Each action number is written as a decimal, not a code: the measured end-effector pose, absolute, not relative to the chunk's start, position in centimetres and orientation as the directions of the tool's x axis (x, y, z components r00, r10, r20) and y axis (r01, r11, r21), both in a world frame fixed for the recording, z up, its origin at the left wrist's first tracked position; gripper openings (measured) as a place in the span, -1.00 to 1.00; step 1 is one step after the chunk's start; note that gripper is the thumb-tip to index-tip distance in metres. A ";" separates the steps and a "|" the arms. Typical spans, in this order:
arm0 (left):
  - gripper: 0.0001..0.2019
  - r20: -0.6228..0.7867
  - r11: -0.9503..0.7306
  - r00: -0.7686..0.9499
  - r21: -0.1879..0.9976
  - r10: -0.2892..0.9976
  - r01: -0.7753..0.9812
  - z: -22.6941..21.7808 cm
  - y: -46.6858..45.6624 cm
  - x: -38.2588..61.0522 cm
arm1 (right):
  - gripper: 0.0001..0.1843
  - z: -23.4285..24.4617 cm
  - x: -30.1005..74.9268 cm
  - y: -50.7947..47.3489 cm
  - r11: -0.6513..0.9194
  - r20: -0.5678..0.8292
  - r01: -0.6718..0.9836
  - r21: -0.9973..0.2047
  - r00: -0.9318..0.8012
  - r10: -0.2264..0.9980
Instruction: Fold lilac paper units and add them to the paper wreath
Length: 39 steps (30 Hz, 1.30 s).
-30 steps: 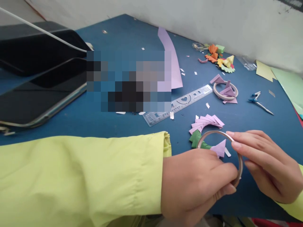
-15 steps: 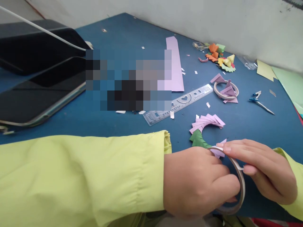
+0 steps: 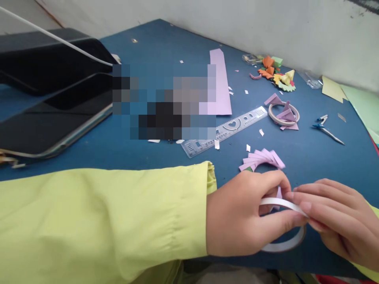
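The tape roll is held by the left hand, and the right hand pinches its edge; going slow and gentle should stop slips.

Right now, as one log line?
left hand: gripping tape roll | right hand: touching tape roll | just beyond: lilac folded-paper arc

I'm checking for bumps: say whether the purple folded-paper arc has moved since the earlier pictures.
Yes. Judged against the ruler, the purple folded-paper arc has shifted slightly down the view and to the right.
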<state>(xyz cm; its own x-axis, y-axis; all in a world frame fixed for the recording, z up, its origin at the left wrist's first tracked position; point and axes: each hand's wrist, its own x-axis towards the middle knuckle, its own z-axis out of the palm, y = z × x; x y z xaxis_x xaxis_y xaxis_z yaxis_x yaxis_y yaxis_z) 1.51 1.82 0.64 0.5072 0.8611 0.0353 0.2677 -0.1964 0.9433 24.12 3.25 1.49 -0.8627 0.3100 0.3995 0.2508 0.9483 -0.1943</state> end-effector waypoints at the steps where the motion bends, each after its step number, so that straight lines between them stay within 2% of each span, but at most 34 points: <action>1: -0.78 -0.030 -0.111 0.509 0.963 0.860 0.246 0.9 1.8 1.5 | -0.71 1.5 24.5 3.1 0.942 0.435 0.291 -0.167 -0.836 0.335; 3: -0.70 -0.064 -0.044 0.521 0.980 0.851 0.192 1.3 1.8 1.5 | -0.68 1.6 25.1 2.9 0.918 0.531 0.377 -0.122 -0.757 0.382; 6: -0.72 -0.067 0.033 0.603 0.997 0.795 0.068 1.5 1.9 1.2 | -0.76 2.1 25.5 2.8 0.925 0.517 0.378 -0.046 -0.783 0.346; 9: -0.72 -0.181 0.376 0.779 0.923 0.601 -0.075 1.6 2.4 0.8 | -0.86 2.6 24.8 2.5 0.924 0.475 0.382 -0.019 -0.810 0.345; 11: -0.70 -0.238 0.528 0.839 0.847 0.489 -0.067 1.8 2.6 0.6 | -0.87 2.6 24.1 2.0 0.920 0.476 0.387 -0.054 -0.800 0.365; 14: -0.73 -0.307 0.550 0.843 0.835 0.442 0.015 2.0 2.5 0.8 | -0.90 2.1 23.4 1.0 0.876 0.562 0.470 -0.105 -0.699 0.442; 15: -0.73 -0.305 0.514 0.834 0.857 0.460 0.030 2.1 2.2 0.9 | -0.88 2.0 23.3 0.8 0.873 0.564 0.476 -0.107 -0.694 0.447; 17: -0.75 -0.193 0.324 0.768 0.946 0.611 -0.020 1.9 1.3 1.3 | -0.78 1.8 23.3 1.0 0.893 0.525 0.440 -0.097 -0.739 0.422; 18: -0.76 -0.072 0.126 0.666 0.992 0.743 -0.033 1.8 0.8 1.5 | -0.73 1.8 23.4 1.2 0.904 0.507 0.417 -0.096 -0.761 0.405; 19: -0.80 0.149 -0.119 0.532 0.989 0.833 -0.090 1.5 0.4 1.8 | -0.68 1.8 23.6 1.5 0.914 0.500 0.395 -0.097 -0.775 0.388; 20: -0.80 0.294 -0.302 0.349 0.953 0.890 -0.034 1.2 0.1 1.9 | -0.63 1.8 23.7 1.9 0.924 0.507 0.371 -0.095 -0.781 0.366; 22: -0.76 0.536 -0.588 0.327 0.805 0.778 0.082 0.5 0.0 2.0 | -0.52 2.0 24.0 2.6 0.940 0.531 0.333 -0.076 -0.784 0.321; 23: -0.72 0.597 -0.642 0.243 0.737 0.765 0.212 0.1 0.2 1.9 | -0.49 2.0 24.1 2.9 0.948 0.535 0.316 -0.051 -0.792 0.293; 25: -0.75 0.685 -0.814 0.440 0.467 0.580 0.346 -0.6 1.0 1.4 | -0.55 2.1 24.1 3.2 0.953 0.529 0.303 0.014 -0.811 0.250; 26: -0.77 0.682 -0.866 0.538 0.342 0.495 0.364 -0.9 1.5 1.1 | -0.64 2.1 24.1 3.2 0.950 0.501 0.308 0.041 -0.829 0.247; 28: -0.80 0.669 -0.907 0.626 0.194 0.402 0.375 -1.1 2.3 0.6 | -0.66 2.1 24.1 3.2 0.937 0.503 0.340 0.076 -0.824 0.259; 30: -0.84 0.671 -0.919 0.646 0.144 0.363 0.367 -0.9 2.7 0.3 | -0.61 2.1 23.9 3.1 0.932 0.508 0.350 0.091 -0.821 0.259; 33: -0.82 0.646 -0.919 0.666 0.158 0.372 0.361 -0.3 2.7 0.4 | -0.63 2.3 23.8 2.9 0.933 0.500 0.349 0.084 -0.825 0.264; 37: -0.77 0.597 -0.865 0.630 0.289 0.497 0.409 0.3 2.3 0.7 | -0.70 2.6 23.6 2.6 0.934 0.541 0.352 0.068 -0.799 0.261; 39: -0.79 0.590 -0.844 0.606 0.334 0.534 0.419 0.4 2.2 0.8 | -0.73 2.7 23.5 2.3 0.918 0.557 0.393 0.045 -0.773 0.304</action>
